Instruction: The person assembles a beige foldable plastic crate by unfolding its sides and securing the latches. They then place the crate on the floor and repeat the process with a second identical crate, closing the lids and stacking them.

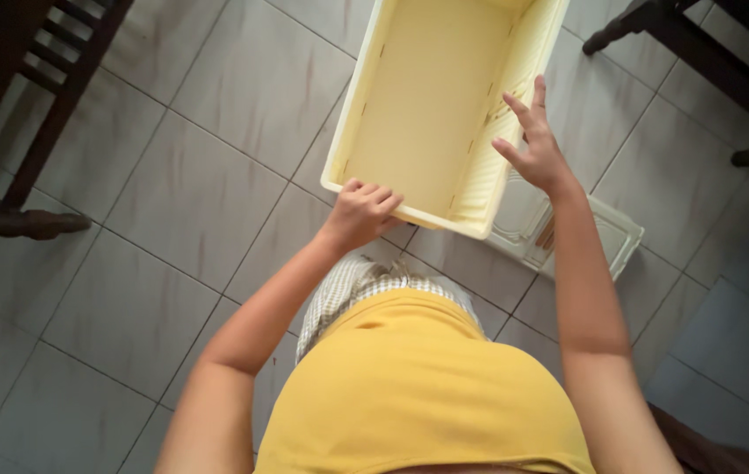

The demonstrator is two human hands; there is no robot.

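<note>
Left arm: I see it bare, bent at the elbow and reaching forward and inward. Left hand [364,211]: I note it curled, knuckles up, fingers [381,194] folded over in a closed grip. Right arm: I see it bare, stretched nearly straight ahead. Right hand [534,145]: I note it raised past the wrist, palm turned inward to the left, fingers [519,109] spread and extended, gripping nothing.

A pale yellow crate [427,105] of smooth, matt plastic with ribbed inner walls is seen. The floor [172,202] is laid with glossy, faintly streaked tiles. Dark polished wood is shown by the chair [23,114]. Clear plastic is seen in the lid [594,233].
</note>
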